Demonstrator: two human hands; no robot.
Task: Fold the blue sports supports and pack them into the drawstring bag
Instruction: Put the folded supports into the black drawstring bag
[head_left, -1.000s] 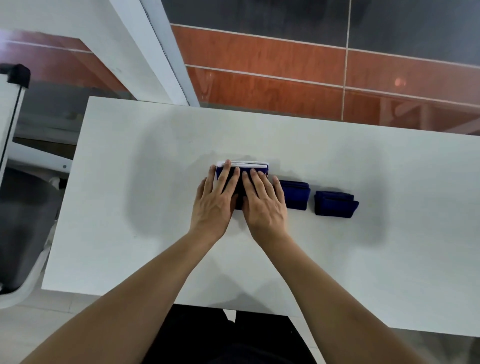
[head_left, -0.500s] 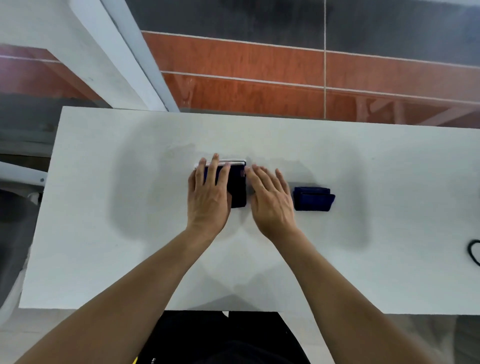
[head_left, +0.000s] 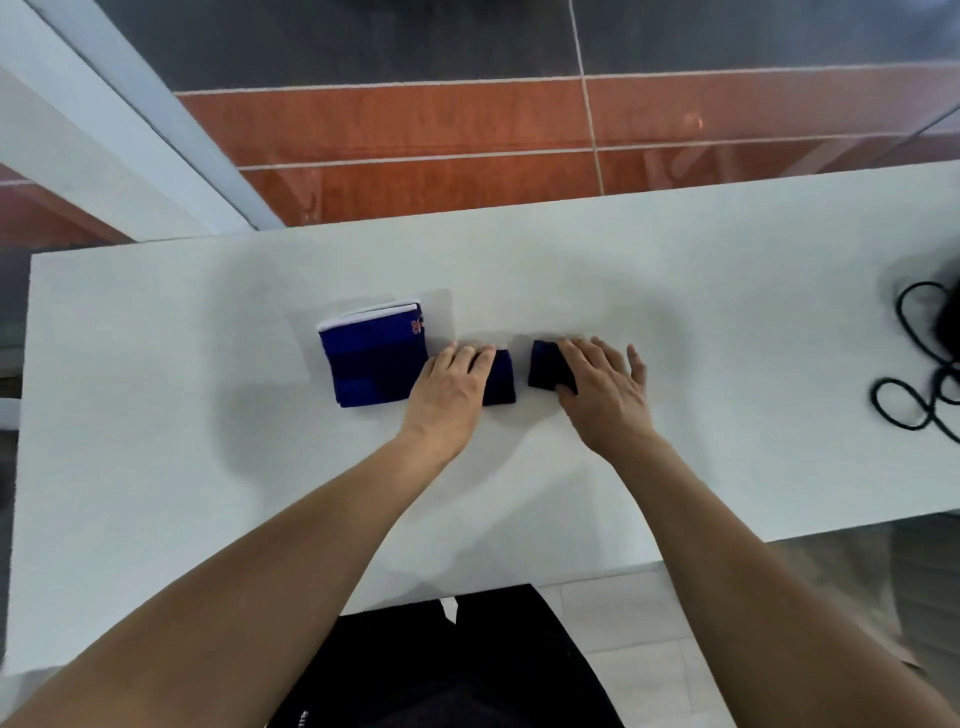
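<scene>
Knitted blue folded supports: left hand (head_left: 451, 382), right hand (head_left: 605, 387) flat, fingers spread, one each.

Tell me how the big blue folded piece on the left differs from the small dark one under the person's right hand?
The large folded support is much bigger than the small folded support. The large one shows a white edge along its far side and a small orange mark; the small one looks plain dark blue. The large one lies untouched, while the right hand rests on the small one. Both are blue, folded, and flat on the white table.
</scene>
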